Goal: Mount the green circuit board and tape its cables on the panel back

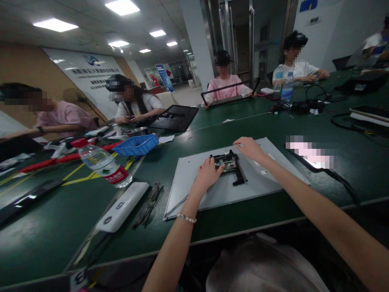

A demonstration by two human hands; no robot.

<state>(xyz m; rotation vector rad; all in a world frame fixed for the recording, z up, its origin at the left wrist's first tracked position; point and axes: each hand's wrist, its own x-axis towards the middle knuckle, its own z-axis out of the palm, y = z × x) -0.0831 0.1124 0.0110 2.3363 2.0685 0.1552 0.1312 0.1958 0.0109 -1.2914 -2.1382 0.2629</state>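
A flat silver-grey panel (185,192) lies on the green table in front of me. On its middle sits a black plastic frame (239,177) with a green circuit board (230,164) inside. My left hand (208,175) grips the left side of the frame, its thumb over the board and its fingers at the upper left edge. Just beyond the frame's upper right corner is my right hand (249,149), above the panel's far part. Its fingers are bent and drawn together; whatever may be between the fingertips is hidden. White labels (263,172) show on the panel beneath the right forearm.
Left of the panel are folded glasses (148,207), a white power bank (123,209), a tilted water bottle (105,164) and a blue tray (135,144). A lit phone (306,154) with a cable lies right. Across the table, several people work, one holding a black frame (229,95).
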